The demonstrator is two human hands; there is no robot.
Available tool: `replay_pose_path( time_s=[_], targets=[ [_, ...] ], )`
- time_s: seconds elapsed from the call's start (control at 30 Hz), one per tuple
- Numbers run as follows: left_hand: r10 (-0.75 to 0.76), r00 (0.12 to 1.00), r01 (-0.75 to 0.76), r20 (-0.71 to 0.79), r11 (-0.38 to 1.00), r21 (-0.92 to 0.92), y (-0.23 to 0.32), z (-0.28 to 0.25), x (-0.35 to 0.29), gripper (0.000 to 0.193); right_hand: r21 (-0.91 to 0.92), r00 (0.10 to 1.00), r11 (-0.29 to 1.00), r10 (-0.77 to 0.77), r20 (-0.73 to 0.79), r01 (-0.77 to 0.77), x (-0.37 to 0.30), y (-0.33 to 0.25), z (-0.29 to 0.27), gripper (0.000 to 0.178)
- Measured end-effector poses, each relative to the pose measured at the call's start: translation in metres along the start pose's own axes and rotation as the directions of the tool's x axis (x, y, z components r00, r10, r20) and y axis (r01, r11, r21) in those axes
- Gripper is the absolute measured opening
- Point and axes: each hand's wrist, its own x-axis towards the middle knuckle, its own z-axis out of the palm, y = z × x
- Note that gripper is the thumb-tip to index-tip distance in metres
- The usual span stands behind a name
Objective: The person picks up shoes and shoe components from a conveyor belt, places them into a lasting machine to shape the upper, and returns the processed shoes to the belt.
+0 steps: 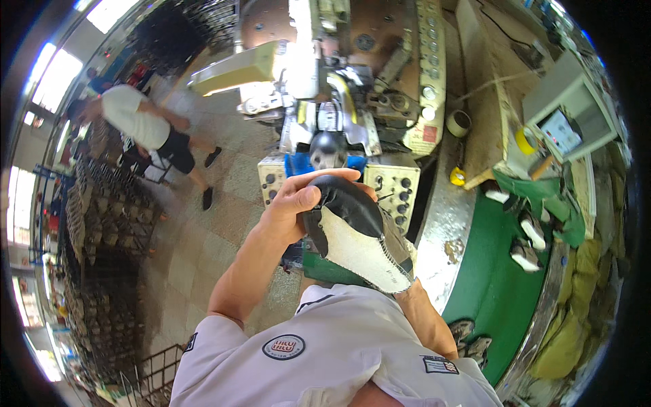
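Note:
A shoe upper [363, 247], with its underside turned up, is held in front of my chest. It has a black toe, a pale insole board and a stitched edge at the heel. My left hand [290, 205] grips it by the toe, thumb on the near side and fingers stretched over the top. Only fingertips of my right hand [367, 191] show past the toe's far side; the rest is hidden behind the upper, with the forearm coming up below the heel. Just beyond the toe stands a shoe-lasting machine [329, 146] with a dark rounded head and blue parts.
Control panels with black knobs [395, 200] flank the machine's head. At right are a wooden bench [488, 102], a grey box [576, 102], and shoes [529, 241] on a green surface [498, 285]. Loaded racks [112, 224] stand left, where a person [146, 122] walks.

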Motion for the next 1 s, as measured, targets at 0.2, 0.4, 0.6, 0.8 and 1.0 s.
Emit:
replay_pose_path(
  time_s=[0.2,0.4,0.6,0.8,1.0],
  targets=[
    [0.001,1.0,-0.004,0.03,0.993,0.12,-0.018,0.027,0.024,0.048,0.028,0.999,0.998,-0.054,-0.001,0.054,-0.019,-0.011,-0.019,0.055],
    [0.003,0.992,0.054,-0.126,0.897,0.439,-0.032,0.028,0.038,0.037,0.051,0.996,0.994,-0.094,0.002,0.094,-0.034,-0.017,-0.03,0.054],
    [-0.264,0.964,0.239,0.04,0.92,0.311,-0.034,0.037,0.064,0.049,0.075,0.989,0.986,-0.146,-0.001,0.146,-0.049,-0.026,-0.045,0.053],
    [-0.432,0.9,0.363,0.06,0.818,0.447,-0.043,0.067,0.086,0.049,0.062,0.974,0.972,-0.225,-0.035,0.226,-0.074,-0.043,-0.072,0.051],
    [-0.432,0.897,0.367,0.094,0.847,0.384,-0.09,0.083,0.108,0.045,0.114,0.939,0.932,-0.339,-0.062,0.344,-0.11,-0.054,-0.093,0.045]
  ],
)
